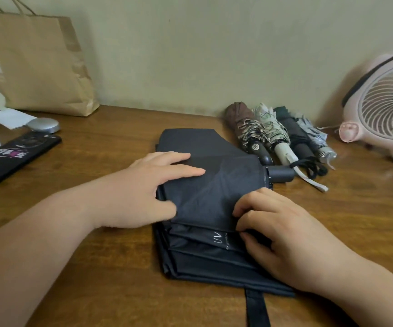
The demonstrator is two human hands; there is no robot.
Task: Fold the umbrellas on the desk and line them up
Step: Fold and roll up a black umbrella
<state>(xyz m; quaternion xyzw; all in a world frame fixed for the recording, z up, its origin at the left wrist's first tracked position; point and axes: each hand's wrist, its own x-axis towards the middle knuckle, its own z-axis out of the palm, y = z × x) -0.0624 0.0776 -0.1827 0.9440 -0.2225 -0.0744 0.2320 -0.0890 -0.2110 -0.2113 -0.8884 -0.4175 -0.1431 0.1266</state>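
- Wooden surface (pixel 119 279), brown, pushed up against a pale wall (pixel 190 55). There's only the head camera to go on, looking down at it all.
- Dark umbrella (pixel 214 185) lies flat in the middle of the surface with its canopy laid out in stacked pleats. One of the lower pleats has "UV" lettering on it.
- Its stubby handle (pixel 281 173) pokes out on the right, and a strap (pixel 256 308) trails off the near edge toward the camera.
- Left hand (pixel 148 190) is spread flat on the top panel. The fingers are straight and pressing the fabric down, and the thumb sits at the panel's near-left edge.
- Right hand (pixel 285 232) has its fingers curled in, pinching the near-right edge of the top pleat.
- Already rolled up and lying side by side by the wall are a brown umbrella (pixel 240 116), a cream patterned umbrella (pixel 267 119), a dark grey umbrella (pixel 294 133) and a pale striped umbrella (pixel 313 135). Their handles all point toward the camera, and the brown one's handle ends just beside the dark umbrella's handle.
- Pink fan (pixel 384 107) stands at the far right, near the striped one.
- Over on the left a paper bag (pixel 32 64) leans on the wall. In front of it are a black phone (pixel 13 156), a small silver round thing (pixel 43 125) I can't identify, and some white paper (pixel 11 118) — all well apart from the umbrellas.
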